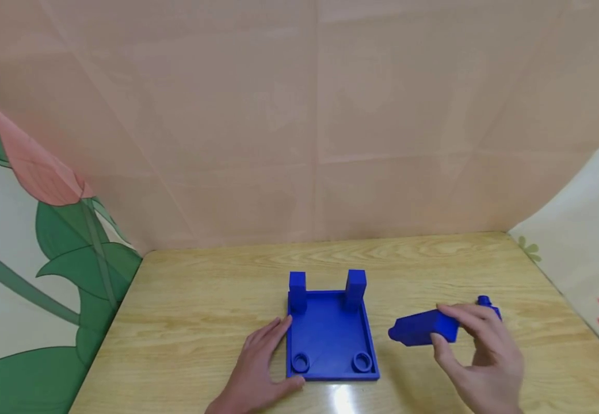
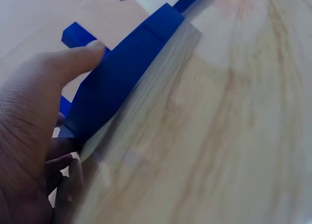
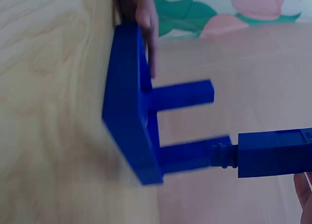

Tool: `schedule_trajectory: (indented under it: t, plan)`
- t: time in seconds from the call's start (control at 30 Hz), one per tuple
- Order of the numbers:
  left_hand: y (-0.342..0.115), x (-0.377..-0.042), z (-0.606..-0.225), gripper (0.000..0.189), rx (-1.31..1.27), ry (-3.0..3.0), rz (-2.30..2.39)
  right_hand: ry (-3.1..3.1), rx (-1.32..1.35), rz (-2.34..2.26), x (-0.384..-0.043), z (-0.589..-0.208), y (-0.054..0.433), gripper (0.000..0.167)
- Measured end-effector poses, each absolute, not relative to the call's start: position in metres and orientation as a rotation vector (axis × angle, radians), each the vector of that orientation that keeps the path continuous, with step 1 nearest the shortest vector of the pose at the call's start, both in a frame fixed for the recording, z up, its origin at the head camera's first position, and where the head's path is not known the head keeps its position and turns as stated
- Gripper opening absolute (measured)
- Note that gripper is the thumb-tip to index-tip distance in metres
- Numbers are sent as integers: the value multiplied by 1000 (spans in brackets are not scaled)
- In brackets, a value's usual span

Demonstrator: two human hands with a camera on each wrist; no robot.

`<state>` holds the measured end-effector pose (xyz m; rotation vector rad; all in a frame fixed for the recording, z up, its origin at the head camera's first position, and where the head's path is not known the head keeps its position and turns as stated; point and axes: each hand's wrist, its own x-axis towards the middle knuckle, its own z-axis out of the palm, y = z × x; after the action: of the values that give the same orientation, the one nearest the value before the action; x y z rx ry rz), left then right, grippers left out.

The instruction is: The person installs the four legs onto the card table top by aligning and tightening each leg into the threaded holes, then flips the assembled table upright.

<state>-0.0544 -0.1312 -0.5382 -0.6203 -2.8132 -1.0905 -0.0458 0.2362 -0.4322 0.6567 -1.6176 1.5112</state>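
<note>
A blue square tray-like base (image 1: 325,339) with a raised rim lies on the table. Two square blue legs, the left one (image 1: 297,293) and the right one (image 1: 355,290), stand upright at its far corners, and two round sockets show at the near corners. My left hand (image 1: 258,368) rests against the base's left side, thumb at the near left corner, fingers nearly straight. Right of the base, my right hand (image 1: 485,356) pinches a blue leg (image 1: 420,329) by its square end, above the table. Its ridged round stub (image 3: 223,155) points left towards the base.
Another blue piece with a round stub (image 1: 485,301) lies on the wooden table (image 1: 201,299) behind my right hand, partly hidden by it. A pinkish cloth (image 1: 289,144) hangs behind the table, with flower-printed cloths at both sides.
</note>
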Motion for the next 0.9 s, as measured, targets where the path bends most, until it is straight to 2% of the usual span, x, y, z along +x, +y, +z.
schedule_trajectory:
  t: [0.13,0.23,0.6,0.9]
  plan:
    - [-134,-56,-540,69,-733,-2698,-1081,-1567,773,1563,-50,-424,215,34]
    - [-135,-56,-541,59,-783,-2629,-1084,-1544,821,1587,-52,-420,199,33]
    - [-130,-56,-542,58,-768,-2597,-1048,-1570,985,1448,-58,-418,153,30]
    - [-130,-55,-541,57,-756,-2625,-1054,-1705,1007,1402,-63,-436,130,32]
